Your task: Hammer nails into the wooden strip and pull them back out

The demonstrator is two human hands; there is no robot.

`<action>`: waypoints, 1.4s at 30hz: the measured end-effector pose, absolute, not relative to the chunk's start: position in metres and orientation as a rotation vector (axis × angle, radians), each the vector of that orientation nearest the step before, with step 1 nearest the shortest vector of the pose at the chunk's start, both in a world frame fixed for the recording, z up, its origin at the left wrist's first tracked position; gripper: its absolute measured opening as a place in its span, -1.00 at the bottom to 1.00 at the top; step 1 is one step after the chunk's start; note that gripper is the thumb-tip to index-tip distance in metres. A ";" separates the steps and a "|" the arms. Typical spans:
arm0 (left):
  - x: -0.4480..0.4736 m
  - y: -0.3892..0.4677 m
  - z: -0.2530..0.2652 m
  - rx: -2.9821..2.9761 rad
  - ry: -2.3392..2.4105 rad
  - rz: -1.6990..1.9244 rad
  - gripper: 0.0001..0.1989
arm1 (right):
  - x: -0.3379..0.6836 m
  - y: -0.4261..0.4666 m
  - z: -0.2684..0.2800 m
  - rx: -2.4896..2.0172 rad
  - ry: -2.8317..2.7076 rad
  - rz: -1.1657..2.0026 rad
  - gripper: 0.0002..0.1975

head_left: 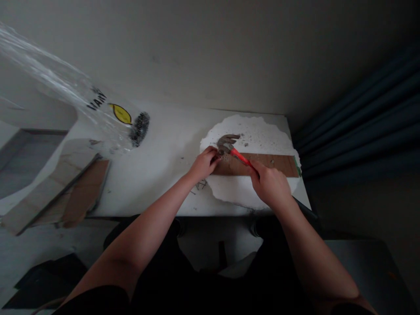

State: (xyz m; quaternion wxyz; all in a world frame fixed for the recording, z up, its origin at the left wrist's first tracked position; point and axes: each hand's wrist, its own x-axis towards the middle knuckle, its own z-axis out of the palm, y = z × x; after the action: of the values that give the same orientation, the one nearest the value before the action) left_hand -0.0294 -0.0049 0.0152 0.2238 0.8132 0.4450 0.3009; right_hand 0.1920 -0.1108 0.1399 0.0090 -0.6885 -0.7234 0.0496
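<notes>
My right hand [271, 181] is wrapped round the red handle of a claw hammer [241, 156]. The hammer's metal head is over the left end of a brown board [278, 165], close to the fingers of my left hand [204, 165]. Those fingers are pinched together at that end of the board; whatever they hold is too small to make out. Under the board lies a white slab with a ragged edge [223, 190], dotted with grey crumbs on its far part. A few thin dark pieces, perhaps nails [201, 184], lie left of the slab.
The white table [154, 175] meets a wall at the back. Clear plastic wrap [75, 89] with printed lettering hangs at the left. Broken brown and grey boards [83, 192] lean over the table's left end. A dark curtain [364, 131] hangs on the right.
</notes>
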 end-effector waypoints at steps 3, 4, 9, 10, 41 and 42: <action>-0.030 -0.005 0.015 2.242 1.225 0.839 -0.91 | 0.193 -0.111 0.140 -2.132 -2.241 0.146 -0.52; -0.030 -0.005 0.014 2.243 1.225 0.834 -0.92 | 0.193 -0.111 0.140 -2.131 -2.241 0.153 -0.52; -0.030 -0.004 0.013 2.241 1.218 0.857 -0.91 | 0.193 -0.111 0.140 -2.126 -2.257 0.172 -0.53; -0.030 -0.004 0.013 2.239 1.213 0.873 -0.92 | 0.193 -0.111 0.140 -2.121 -2.252 0.164 -0.52; -0.029 -0.003 0.011 2.257 1.234 0.862 -0.92 | 0.191 -0.110 0.138 -2.116 -2.256 0.178 -0.50; -0.029 -0.003 0.012 2.258 1.236 0.858 -0.91 | 0.191 -0.109 0.138 -2.122 -2.246 0.176 -0.50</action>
State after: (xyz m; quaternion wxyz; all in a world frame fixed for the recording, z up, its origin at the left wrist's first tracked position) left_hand -0.0294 -0.0035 0.0117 0.2125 0.8133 0.4450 0.3090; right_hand 0.1911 -0.1095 0.1377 0.0234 -0.6855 -0.7255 0.0569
